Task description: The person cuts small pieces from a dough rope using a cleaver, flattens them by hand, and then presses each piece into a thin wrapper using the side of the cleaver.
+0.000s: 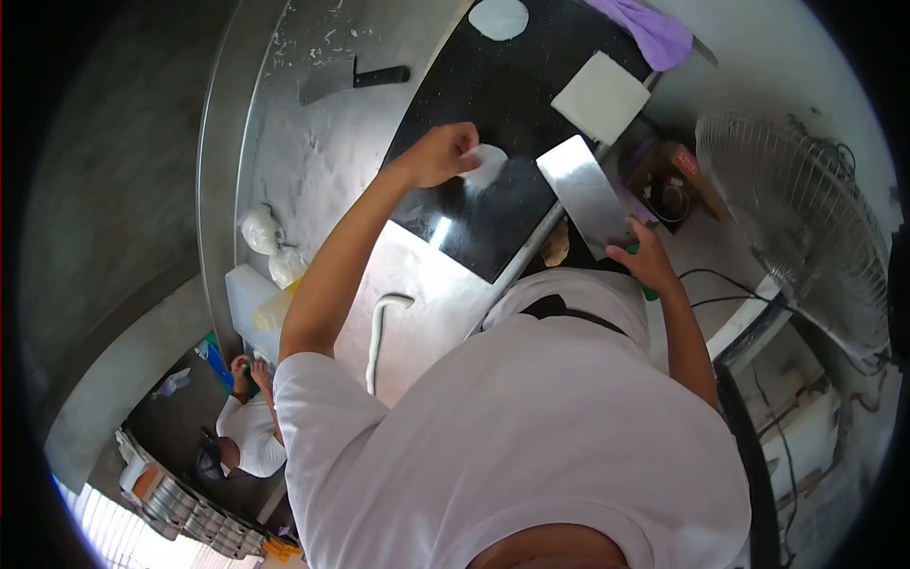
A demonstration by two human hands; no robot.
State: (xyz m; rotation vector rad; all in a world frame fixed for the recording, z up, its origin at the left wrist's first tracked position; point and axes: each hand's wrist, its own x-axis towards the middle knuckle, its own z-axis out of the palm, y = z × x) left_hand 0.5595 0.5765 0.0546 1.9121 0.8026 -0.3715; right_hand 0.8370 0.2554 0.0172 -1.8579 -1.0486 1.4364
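Note:
My left hand (442, 156) is closed, with thumb and fingers at the edge of a thin, pale round dough wrapper (487, 167) over the black board (464, 104). In my right hand (648, 258) is the green handle of a cleaver. Its broad, shiny blade (586, 190) points away from me over the board's right edge. Another round dough wrapper (499, 19) lies at the far end of the board. A long dough rope (377, 341) rests on the metal table, left of my body.
A second cleaver (346, 80) with a black handle lies on the metal table (313, 142). A square white block (601, 98) and purple cloth (649, 30) are at right, near a fan (796, 209) and open box (675, 180). Another person (248, 427) is at lower left.

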